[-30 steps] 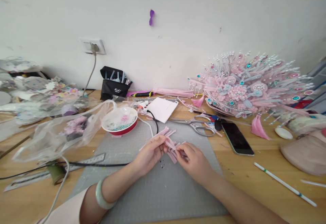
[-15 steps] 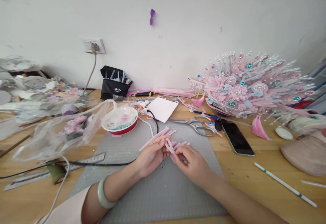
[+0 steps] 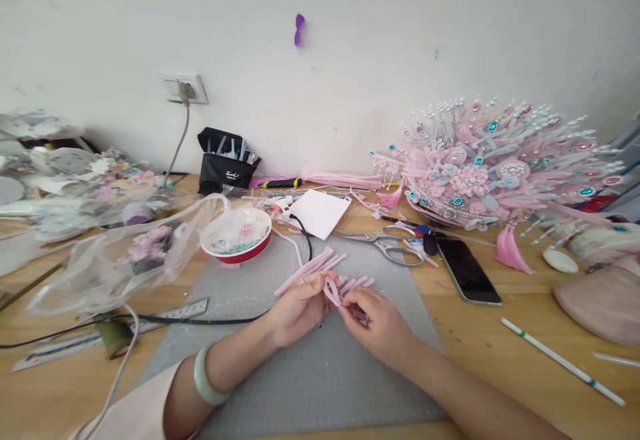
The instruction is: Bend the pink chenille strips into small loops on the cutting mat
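Over the grey cutting mat (image 3: 310,380), a pink pipe cleaner (image 3: 331,291) is bent into a narrow loop. My left hand (image 3: 299,310) pinches the loop's upper end between thumb and fingers. The lower end, where the strands come together, is gripped by the fingertips of my right hand (image 3: 375,320). Several straight pink pipe cleaners (image 3: 307,271) lie on the mat just behind my left hand. Shorter pink pieces (image 3: 356,284) rest beyond my right fingers, partly covered by them.
Behind the mat lie scissors (image 3: 385,245) and a white card (image 3: 321,213). A red-rimmed bowl of beads (image 3: 257,251) and a clear plastic bag (image 3: 107,273) stand left. To the right are a phone (image 3: 467,270) and a large pink beaded headdress (image 3: 480,173). A black cable (image 3: 220,323) crosses the left side.
The loop has turned slightly and its lower end is drawn together between my right fingertips. Both hands stay in nearly the same place.
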Demonstrator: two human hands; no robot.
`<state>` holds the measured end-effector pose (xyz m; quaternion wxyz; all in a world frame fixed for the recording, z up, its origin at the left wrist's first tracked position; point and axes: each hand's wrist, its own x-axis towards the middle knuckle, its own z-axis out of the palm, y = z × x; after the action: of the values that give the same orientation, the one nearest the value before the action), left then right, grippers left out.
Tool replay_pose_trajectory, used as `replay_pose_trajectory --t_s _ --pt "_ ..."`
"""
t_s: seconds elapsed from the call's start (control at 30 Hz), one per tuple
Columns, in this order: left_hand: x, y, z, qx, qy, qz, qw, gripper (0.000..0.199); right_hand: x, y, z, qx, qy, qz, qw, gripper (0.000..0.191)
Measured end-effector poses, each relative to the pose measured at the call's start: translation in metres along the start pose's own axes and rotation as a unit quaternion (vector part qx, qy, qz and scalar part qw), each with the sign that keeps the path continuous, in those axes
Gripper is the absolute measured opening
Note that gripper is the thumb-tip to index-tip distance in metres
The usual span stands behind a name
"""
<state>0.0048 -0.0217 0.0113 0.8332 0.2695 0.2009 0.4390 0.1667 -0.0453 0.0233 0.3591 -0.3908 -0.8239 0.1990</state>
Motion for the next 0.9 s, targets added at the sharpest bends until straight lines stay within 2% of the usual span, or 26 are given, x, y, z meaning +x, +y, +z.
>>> replay_pose_trajectory --t_s 0.17,0.4,0.9 --pt "-0.003 0.001 0.004 0.017 -0.004 -0.016 1.000 0.026 0.000 0.000 0.001 0.007 -0.006 0.005 1.000 0.008" --pt "-0.003 0.000 0.006 0.020 -0.034 0.029 0.999 0.015 -0.002 0.000 0.001 0.006 -0.012 0.005 1.000 0.008" --pt "-0.004 0.003 0.012 0.024 -0.046 0.031 0.998 0.023 -0.002 -0.001 0.002 0.013 -0.006 -0.001 1.000 0.009"
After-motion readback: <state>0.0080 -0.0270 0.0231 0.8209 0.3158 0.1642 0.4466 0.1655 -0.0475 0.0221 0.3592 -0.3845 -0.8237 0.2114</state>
